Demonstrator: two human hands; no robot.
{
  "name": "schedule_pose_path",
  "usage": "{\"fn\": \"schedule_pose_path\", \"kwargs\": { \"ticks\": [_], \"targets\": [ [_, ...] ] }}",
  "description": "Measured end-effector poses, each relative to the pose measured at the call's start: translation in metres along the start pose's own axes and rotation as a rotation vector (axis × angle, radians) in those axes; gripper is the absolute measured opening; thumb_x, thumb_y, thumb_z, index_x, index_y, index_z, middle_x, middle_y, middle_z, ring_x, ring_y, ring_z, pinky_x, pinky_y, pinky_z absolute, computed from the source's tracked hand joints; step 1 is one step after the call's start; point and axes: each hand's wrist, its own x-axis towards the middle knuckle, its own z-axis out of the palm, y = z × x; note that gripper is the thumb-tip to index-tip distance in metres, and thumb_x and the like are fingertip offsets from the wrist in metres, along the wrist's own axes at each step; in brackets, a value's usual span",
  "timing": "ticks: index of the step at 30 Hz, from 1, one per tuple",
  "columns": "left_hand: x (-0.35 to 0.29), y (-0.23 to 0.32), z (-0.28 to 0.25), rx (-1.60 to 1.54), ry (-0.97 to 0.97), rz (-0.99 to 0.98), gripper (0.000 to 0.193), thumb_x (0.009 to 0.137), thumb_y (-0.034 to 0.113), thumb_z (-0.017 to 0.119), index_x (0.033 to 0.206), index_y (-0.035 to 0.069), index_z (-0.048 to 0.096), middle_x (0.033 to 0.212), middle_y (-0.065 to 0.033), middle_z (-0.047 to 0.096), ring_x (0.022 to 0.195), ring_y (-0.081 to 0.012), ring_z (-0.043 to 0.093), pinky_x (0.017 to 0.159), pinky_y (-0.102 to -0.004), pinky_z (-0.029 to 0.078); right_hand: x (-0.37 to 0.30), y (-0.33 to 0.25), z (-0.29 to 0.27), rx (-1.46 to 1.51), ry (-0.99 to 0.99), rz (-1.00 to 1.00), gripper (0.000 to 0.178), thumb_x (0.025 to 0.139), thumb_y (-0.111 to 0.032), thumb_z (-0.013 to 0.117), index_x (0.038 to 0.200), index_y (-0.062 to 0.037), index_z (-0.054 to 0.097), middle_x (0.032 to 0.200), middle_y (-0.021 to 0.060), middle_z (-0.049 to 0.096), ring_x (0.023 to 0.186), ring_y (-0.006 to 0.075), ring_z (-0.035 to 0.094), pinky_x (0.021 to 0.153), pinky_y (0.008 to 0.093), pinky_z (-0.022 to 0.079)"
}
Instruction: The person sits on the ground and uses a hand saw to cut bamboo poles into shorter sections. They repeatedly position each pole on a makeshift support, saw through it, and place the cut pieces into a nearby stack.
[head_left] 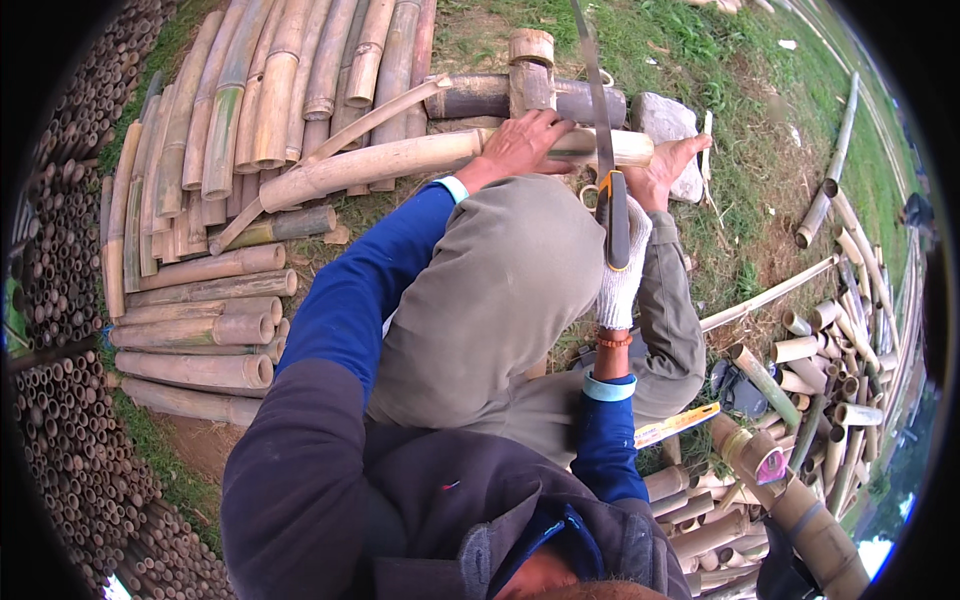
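Note:
A cut bamboo pole (380,168) lies crosswise in front of my knee, with its right end by my bare foot (660,172). My bare left hand (518,148) is closed over the pole, fingers pointing right. In a white knitted glove, my right hand (622,275) grips a handsaw by its black and orange handle (617,225). The saw's long blade (603,120) points away from me and crosses the pole near its right end. Whether the teeth have bitten into the bamboo cannot be made out. Behind the pole lies a dark, thick bamboo piece (470,97) with a short upright-looking bamboo block (531,85) against it.
Rows of cut bamboo (285,85) lie at the far left, with more lengths (200,335) below. A grey stone (668,125) sits beyond my foot. Bamboo offcuts (800,350) are heaped at right, near a yellow marked strip (678,427). Stacked bamboo ends (75,430) fill the left edge.

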Motion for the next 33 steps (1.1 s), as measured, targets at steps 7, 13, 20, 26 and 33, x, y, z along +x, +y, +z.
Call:
{"fn": "schedule_pose_path", "kwargs": {
  "ticks": [7, 13, 20, 26, 33],
  "targets": [
    [0.014, 0.002, -0.001, 0.019, -0.058, 0.018, 0.076, 0.081, 0.058, 0.088, 0.134, 0.007, 0.068, 0.115, -0.0136, 0.073, 0.118, -0.0333, 0.067, 0.099, -0.0485, 0.056, 0.024, -0.009, -0.007, -0.005, -0.04, 0.002, 0.062, 0.088, -0.002, 0.075, 0.146, -0.0012, 0.054, 0.141, 0.0166, 0.061, 0.132, 0.0314, 0.061, 0.116, 0.0417, 0.047],
    [0.023, -0.009, -0.002, 0.053, -0.037, 0.107, 0.075, 0.076, 0.05, 0.094, 0.132, 0.006, 0.071, 0.11, -0.0124, 0.075, 0.117, -0.0327, 0.065, 0.104, -0.0472, 0.052, 0.029, -0.006, -0.008, 0.085, -0.026, 0.065, 0.061, 0.089, -0.003, 0.075, 0.146, -0.0011, 0.053, 0.14, 0.0162, 0.062, 0.132, 0.0305, 0.061, 0.116, 0.0397, 0.047],
    [0.018, -0.005, 0.01, 0.083, -0.053, 0.135, 0.079, 0.082, 0.052, 0.089, 0.14, 0.004, 0.063, 0.125, -0.0152, 0.069, 0.126, -0.0356, 0.059, 0.112, -0.0486, 0.047, 0.009, 0.009, -0.017, 0.103, -0.057, 0.121, 0.06, 0.094, 0.001, 0.07, 0.15, -0.0008, 0.05, 0.147, 0.0146, 0.058, 0.136, 0.0285, 0.058, 0.12, 0.0389, 0.043],
    [0.013, -0.005, -0.018, -0.072, 0.083, -0.102, 0.076, 0.09, 0.048, 0.084, 0.146, 0.002, 0.06, 0.139, -0.0201, 0.065, 0.136, -0.0376, 0.055, 0.113, -0.0503, 0.047, -0.01, 0.034, -0.029, 0.071, -0.086, 0.138, 0.06, 0.098, -0.002, 0.07, 0.154, -0.0034, 0.047, 0.149, 0.0151, 0.057, 0.134, 0.0272, 0.06, 0.115, 0.0387, 0.046],
    [-0.089, -0.127, -0.099, 0.355, 0.155, -0.645, 0.067, 0.097, 0.049, 0.079, 0.141, 0.001, 0.063, 0.137, -0.0267, 0.065, 0.131, -0.0444, 0.061, 0.106, -0.054, 0.052, -0.008, 0.037, -0.026, -0.015, -0.081, 0.067, 0.058, 0.101, -0.002, 0.067, 0.154, -0.003, 0.046, 0.15, 0.0174, 0.057, 0.138, 0.0319, 0.058, 0.118, 0.0407, 0.043]
  ]
}}
